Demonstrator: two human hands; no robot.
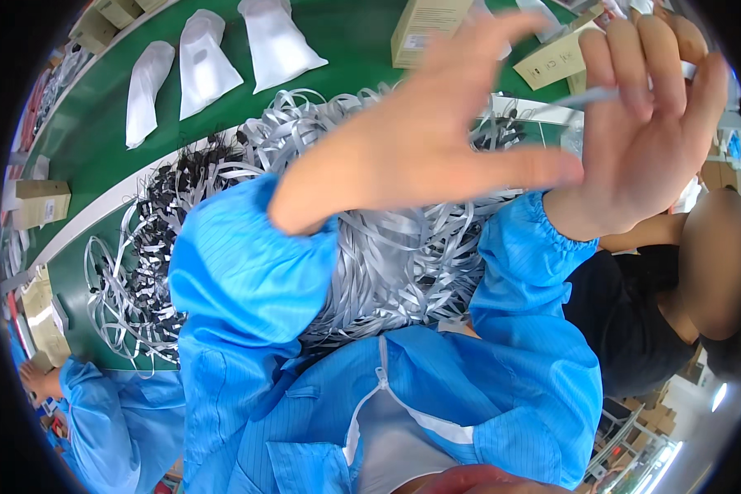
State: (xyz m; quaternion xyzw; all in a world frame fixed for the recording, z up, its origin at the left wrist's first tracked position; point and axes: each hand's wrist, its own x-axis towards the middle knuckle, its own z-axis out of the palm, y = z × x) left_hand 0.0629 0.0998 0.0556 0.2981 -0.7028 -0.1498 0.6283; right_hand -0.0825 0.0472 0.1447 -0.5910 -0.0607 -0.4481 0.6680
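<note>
Both my hands are raised close to the camera, above a big pile of grey flat strips (387,263) with black ends on the green table (99,140). My left hand (436,140) is blurred, its palm flat and fingers apart, with nothing in it. My right hand (646,132) is upright at the right. Its fingers are curled together over one grey strip (593,97), which sticks out to the left of the fingers and shows again at the hand's right edge. Blue sleeves cover both my forearms.
Three white pouches (206,62) lie at the back left of the green table. Cardboard boxes stand at the back (424,29) and at the left (41,202). A person in black (634,313) is close at my right. Another blue sleeve (99,395) is at lower left.
</note>
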